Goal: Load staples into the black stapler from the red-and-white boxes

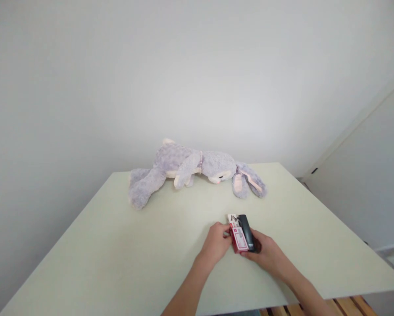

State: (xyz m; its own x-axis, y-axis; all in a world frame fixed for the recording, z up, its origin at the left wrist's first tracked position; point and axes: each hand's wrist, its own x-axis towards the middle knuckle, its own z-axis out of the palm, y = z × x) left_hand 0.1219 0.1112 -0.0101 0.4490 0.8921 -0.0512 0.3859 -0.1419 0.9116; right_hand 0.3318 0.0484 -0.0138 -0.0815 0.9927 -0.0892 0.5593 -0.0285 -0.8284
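Both hands meet near the middle of the worktop (pixel 124 245). Right hand (pixel 266 253) curled around a black stapler (pixel 247 231), gripping it from the right and underneath. Left hand (pixel 216 242) closed in a pinch on the red-and-white box (pixel 238 237) lying just left of the stapler, touching it. At the far edge, well apart, a grey plush rabbit (pixel 190 169) lies flat against the wall (pixel 151 79).

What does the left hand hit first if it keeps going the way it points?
The left hand points up-right and already touches the red-and-white box in the right hand. Beyond that lies the plush rabbit, though depth is unclear.
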